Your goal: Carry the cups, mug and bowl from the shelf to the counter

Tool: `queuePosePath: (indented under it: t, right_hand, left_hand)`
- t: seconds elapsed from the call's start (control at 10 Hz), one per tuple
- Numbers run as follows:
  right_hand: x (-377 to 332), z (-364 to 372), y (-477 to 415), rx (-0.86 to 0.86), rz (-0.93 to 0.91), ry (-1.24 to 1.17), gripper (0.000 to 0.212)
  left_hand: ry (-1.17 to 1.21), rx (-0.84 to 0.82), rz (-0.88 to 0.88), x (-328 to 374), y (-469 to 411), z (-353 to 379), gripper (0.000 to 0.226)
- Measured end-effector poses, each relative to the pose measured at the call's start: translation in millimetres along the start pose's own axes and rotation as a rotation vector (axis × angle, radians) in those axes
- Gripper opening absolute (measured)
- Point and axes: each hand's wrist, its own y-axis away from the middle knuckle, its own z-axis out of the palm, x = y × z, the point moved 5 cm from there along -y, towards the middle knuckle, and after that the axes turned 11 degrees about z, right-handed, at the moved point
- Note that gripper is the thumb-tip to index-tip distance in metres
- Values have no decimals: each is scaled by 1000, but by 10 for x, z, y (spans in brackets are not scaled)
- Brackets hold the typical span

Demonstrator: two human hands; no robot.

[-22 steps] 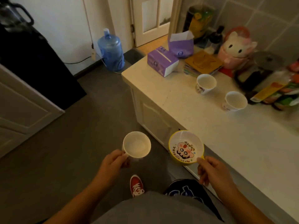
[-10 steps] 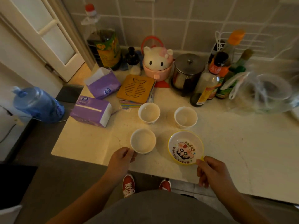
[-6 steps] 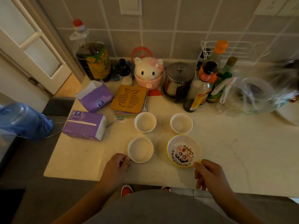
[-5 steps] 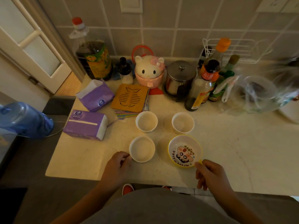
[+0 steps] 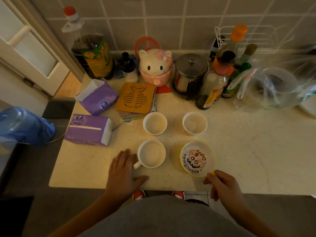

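A white mug (image 5: 151,153) stands on the pale counter (image 5: 239,151), its handle pointing toward my left hand (image 5: 122,170). That hand is open, fingers spread just left of the handle, apart from the mug. A yellow-rimmed bowl (image 5: 197,159) with a cartoon face sits to the right of the mug. My right hand (image 5: 222,186) pinches its near rim. Two white cups, one on the left (image 5: 154,123) and one on the right (image 5: 194,123), stand behind them.
Two purple tissue packs (image 5: 89,130) lie at the left. A wooden trivet (image 5: 136,97), a cat-shaped jar (image 5: 155,67), a steel pot (image 5: 190,72), bottles (image 5: 215,79) and a plastic bag (image 5: 271,88) line the tiled wall. A blue water jug (image 5: 22,125) stands on the floor.
I turned to the counter and set the mug and bowl down in front of the two cups. My left hand let go of the mug handle and opened.
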Motion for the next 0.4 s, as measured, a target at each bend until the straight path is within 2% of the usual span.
queuePosePath:
  t: [0.2, 0.3, 0.4]
  right_hand:
    - [-4, -50, 97, 67, -29, 21, 19]
    - [-138, -193, 232, 208, -67, 65, 9]
    - [-614, -463, 422, 292, -249, -1, 4]
  left_hand:
    - [14, -26, 13, 23, 26, -24, 90]
    - [101, 47, -61, -39, 222, -32, 64]
    - [205, -10, -35, -97, 481, 74, 30]
